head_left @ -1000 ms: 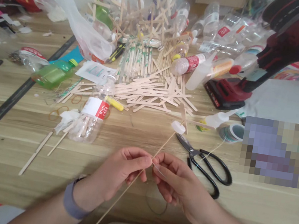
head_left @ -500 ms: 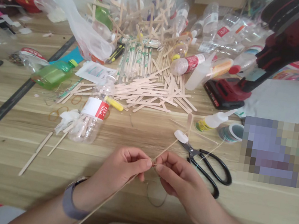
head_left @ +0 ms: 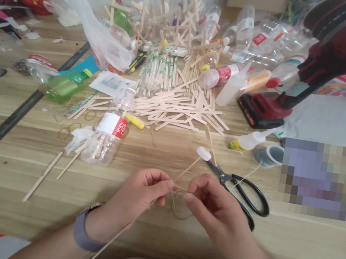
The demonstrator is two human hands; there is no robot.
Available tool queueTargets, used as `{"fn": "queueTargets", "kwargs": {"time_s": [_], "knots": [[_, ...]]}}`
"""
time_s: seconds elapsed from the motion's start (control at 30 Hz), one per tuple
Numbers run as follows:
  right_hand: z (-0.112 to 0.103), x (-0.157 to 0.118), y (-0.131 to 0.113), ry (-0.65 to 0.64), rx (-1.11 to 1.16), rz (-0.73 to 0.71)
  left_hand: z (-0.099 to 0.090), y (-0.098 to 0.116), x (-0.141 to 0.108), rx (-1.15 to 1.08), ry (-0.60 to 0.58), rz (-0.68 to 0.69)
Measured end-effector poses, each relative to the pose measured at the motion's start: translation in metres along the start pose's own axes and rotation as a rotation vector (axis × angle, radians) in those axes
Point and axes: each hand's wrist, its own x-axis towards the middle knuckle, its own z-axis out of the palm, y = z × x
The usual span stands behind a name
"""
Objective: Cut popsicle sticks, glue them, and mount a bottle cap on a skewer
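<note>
My left hand [head_left: 147,189] pinches a long thin wooden stick [head_left: 112,239] that slants from below my left forearm up past my fingertips. Near the stick's far end is a white bottle cap [head_left: 203,153], with short wooden pieces [head_left: 212,146] sticking out around it. My right hand [head_left: 213,204] is closed in a pinch on a thin tan strand [head_left: 181,187], stretched between the fingertips of both hands. A dark thin loop [head_left: 179,217] hangs under my right fingers. Black-handled scissors [head_left: 226,177] lie just beyond my right hand, their tips by the cap.
A plastic bottle with sticks inside [head_left: 100,148] lies at left, before a pile of craft sticks [head_left: 169,109]. A glue bottle [head_left: 246,141], a thread spool [head_left: 269,155] and a red-black power tool [head_left: 264,109] stand at right. Many bottles crowd the back.
My right hand has moved slightly right, away from my left, drawing the strand out between them. The cap and the wooden pieces have tilted and shifted a little left.
</note>
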Motion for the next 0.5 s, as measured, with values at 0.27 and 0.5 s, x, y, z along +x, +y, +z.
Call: {"fn": "queueTargets", "kwargs": {"time_s": [0.27, 0.5], "knots": [[0.0082, -0.0026, 0.0024, -0.056, -0.258, -0.131, 0.0010, -0.0032, 0.0012, -0.035, -0.015, 0.019], [0.0074, -0.0013, -0.0005, -0.054, -0.115, -0.157, 0.0023, -0.0060, 0.0006, -0.181, -0.078, -0.062]]}}
